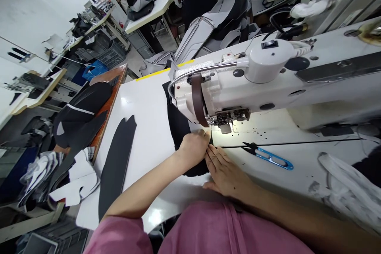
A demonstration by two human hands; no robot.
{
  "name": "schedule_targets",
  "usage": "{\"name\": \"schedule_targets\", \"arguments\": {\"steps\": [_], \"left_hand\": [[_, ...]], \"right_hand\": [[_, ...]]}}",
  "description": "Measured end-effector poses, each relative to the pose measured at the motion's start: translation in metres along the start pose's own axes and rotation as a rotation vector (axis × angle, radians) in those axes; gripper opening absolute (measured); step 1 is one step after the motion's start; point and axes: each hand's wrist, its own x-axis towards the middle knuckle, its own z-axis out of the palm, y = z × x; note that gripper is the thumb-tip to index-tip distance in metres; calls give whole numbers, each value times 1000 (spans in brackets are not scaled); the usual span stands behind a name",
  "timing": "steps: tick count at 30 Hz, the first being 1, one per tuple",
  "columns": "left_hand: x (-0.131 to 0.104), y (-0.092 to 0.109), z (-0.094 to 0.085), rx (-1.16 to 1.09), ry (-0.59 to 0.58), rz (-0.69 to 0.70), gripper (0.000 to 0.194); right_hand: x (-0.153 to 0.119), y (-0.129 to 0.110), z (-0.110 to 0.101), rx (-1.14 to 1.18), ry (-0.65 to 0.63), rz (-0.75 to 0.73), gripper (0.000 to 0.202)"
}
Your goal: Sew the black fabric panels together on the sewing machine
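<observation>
A black fabric piece [176,123] with a curved edge lies under the head of a white sewing machine [268,79]. My left hand [195,147] is closed with its fingers curled on the fabric, close to the presser foot area. Against it, my right hand [223,172] lies flat, fingers stretched out, its fingertips at the fabric's edge by the left fingers. The stitching point itself is partly hidden by the machine head and my fingers. Blue-handled thread snips [272,157] rest on the table to the right of my right hand.
Another long dark fabric piece [116,162] lies on the white table [145,107] at left. Beyond it, dark and white cut pieces [81,178] are piled on a brown side table. White scraps [351,186] lie at right. Bundled grey panels [196,37] stand behind the machine; people work further back.
</observation>
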Motion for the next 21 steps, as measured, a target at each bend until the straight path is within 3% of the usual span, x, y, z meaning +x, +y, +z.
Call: {"name": "schedule_targets", "arguments": {"steps": [4, 8, 12, 14, 17, 21], "left_hand": [[10, -1, 9, -10, 55, 9, 24], [13, -10, 24, -39, 186, 15, 24], [6, -30, 40, -94, 408, 88, 30], [5, -40, 46, -124, 488, 145, 33], [10, -50, 53, -170, 488, 224, 35], [23, -55, 52, -154, 456, 250, 37]], "right_hand": [[2, 5, 7, -47, -14, 27, 85], [-1, 5, 6, -70, 20, 11, 90], [-1, 16, -13, -13, -21, -14, 63], [3, 27, -21, 82, -90, -158, 53], [8, 41, -22, 194, -140, -385, 59], [13, 46, -12, 227, -177, -375, 75]]}}
